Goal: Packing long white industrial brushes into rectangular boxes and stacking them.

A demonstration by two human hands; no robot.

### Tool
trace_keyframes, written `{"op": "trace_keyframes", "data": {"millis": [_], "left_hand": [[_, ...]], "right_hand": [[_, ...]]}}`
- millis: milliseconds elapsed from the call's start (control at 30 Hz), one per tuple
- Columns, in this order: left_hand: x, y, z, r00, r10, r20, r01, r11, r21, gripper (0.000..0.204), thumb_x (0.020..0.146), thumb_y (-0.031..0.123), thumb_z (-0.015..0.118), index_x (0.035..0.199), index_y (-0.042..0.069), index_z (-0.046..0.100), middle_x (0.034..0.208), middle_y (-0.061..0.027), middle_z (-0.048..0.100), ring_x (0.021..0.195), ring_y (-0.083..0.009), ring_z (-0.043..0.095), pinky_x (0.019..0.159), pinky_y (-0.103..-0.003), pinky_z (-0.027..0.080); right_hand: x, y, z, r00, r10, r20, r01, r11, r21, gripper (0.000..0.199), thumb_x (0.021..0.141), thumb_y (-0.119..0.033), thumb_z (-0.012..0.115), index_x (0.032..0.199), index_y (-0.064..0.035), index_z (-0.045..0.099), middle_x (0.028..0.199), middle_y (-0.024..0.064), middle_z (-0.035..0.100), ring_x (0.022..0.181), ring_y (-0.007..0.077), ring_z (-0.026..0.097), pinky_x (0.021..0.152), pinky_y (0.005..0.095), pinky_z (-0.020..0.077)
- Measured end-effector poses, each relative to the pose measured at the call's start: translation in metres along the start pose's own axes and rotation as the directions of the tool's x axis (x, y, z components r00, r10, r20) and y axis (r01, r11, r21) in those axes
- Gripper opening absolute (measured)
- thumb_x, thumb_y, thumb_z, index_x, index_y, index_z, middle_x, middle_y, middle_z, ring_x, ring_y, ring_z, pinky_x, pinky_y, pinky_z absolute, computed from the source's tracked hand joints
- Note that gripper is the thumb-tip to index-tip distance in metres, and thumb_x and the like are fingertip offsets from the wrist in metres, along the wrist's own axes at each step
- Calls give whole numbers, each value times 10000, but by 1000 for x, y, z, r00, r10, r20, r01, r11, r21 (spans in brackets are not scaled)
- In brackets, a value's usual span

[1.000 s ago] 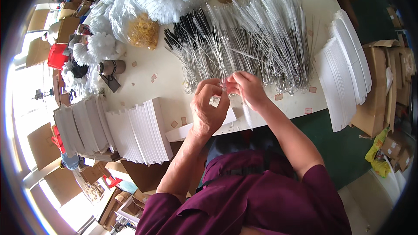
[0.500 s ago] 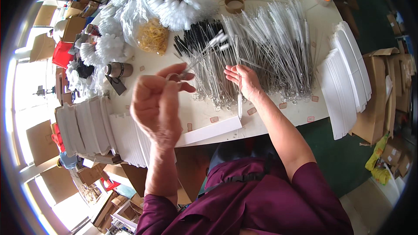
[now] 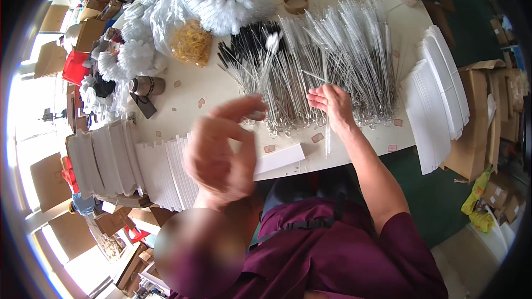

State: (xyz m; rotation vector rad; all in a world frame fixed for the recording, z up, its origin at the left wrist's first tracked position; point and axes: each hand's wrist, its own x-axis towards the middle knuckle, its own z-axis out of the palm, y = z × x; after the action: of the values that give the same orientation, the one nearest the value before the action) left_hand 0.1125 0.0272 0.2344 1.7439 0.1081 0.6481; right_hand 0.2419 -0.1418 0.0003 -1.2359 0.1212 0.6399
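Wire-stemmed brushes (image 3: 332, 66) lie in a broad heap across the table (image 3: 221, 91), and the hands have split apart since a second ago, when both met over the near edge of that heap. The left hand (image 3: 221, 152) is now raised close to the camera, blurred, its fingers (image 3: 244, 108) pinched on the stem of one white-tipped brush (image 3: 270, 50) lifted clear of the pile. The right hand (image 3: 332, 105) has stayed low on the heap's looped ends, fingers loosely spread and flat, holding nothing that I can make out. So one brush looks singled out while the other hand is back at the stock. A white card strip (image 3: 280, 158) lies at the table edge below the hands, with stacks of white cards (image 3: 138, 160) to the left and more (image 3: 438, 94) to the right. A bag of rubber bands (image 3: 188, 41) sits beyond the left hand.
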Motion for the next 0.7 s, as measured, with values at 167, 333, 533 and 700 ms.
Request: {"op": "trace_keyframes", "data": {"millis": [167,333,533,700], "left_hand": [[-33,-55,51,912,203,356,-310,910,277,196,738,-99,665,870,8,566,1177,-265,680,1041,-391,713,838,-399,598],[-94,-159,77,832,101,545,-387,811,440,151,811,49,663,928,-19,597,1121,-245,660,1076,-407,654,924,-476,554],[-122,-169,43,948,-207,242,7,773,634,232,841,109,733,1057,53,670,1012,-164,692,911,-343,694,795,-433,577],[-108,-195,-11,939,-340,-59,226,479,848,331,843,106,729,1160,42,658,925,-165,696,839,-342,705,744,-426,570]], "right_hand": [[-21,-14,-36,996,53,-73,-53,999,8,306,1084,-242,481,1021,19,627,1048,224,721,942,311,747,823,435,647],[-41,-10,-60,993,41,-113,-51,995,-84,327,1095,-267,468,1012,14,613,1014,171,716,904,266,735,808,385,621],[-61,3,-74,995,69,-79,-78,990,-120,334,1095,-279,477,1003,12,612,985,167,717,875,254,733,785,378,620],[-62,15,-72,995,90,-32,-93,990,-106,344,1093,-296,489,997,10,614,956,156,720,825,243,732,743,363,619]]}}
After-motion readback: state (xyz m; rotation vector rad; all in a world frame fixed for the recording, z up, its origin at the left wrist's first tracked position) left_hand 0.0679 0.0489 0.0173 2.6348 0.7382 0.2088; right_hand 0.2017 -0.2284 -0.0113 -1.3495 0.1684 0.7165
